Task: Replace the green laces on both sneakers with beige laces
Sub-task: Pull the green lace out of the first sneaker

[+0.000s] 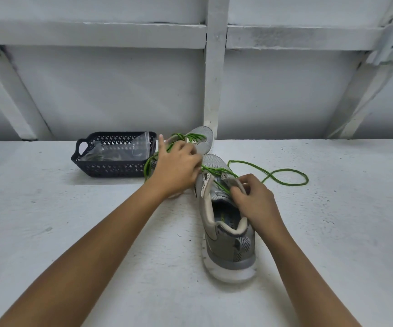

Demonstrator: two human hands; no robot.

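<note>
On my feed there's a dark plastic basket (110, 169) with lattice walls and a loop handle on its left end, sitting far left on the white painted table (73, 220). Clear zip bags (141, 145) lie inside it, one leaning against the right wall. Behind the table is a white panelled wall (120, 90) with an upright post (214, 67) and slanted braces (18, 97).

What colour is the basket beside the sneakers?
The basket is dark navy, nearly black, seen in the head view.
</note>
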